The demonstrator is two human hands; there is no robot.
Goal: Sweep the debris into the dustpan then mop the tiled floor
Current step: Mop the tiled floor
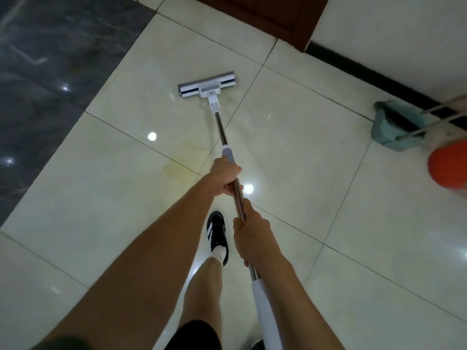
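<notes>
A flat grey-and-white mop head [207,84] lies on the glossy cream tiled floor [290,152] ahead of me. Its metal pole [220,130] runs back toward me. My left hand [225,176] grips the pole just below a grey collar, and my right hand [250,233] grips it lower down, above a white sleeve on the pole's end. A teal dustpan [390,127] with a dark-bristled brush in it stands at the right by the wall, away from both hands. A faint yellowish stain [177,170] marks the tile left of my left hand.
Dark marble flooring [43,79] borders the tiles on the left. A brown wooden door [265,13] and a white wall with black skirting [366,66] stand ahead and right. An orange round object [447,168] sits beside the dustpan. My foot in a black shoe [218,236] is under the pole.
</notes>
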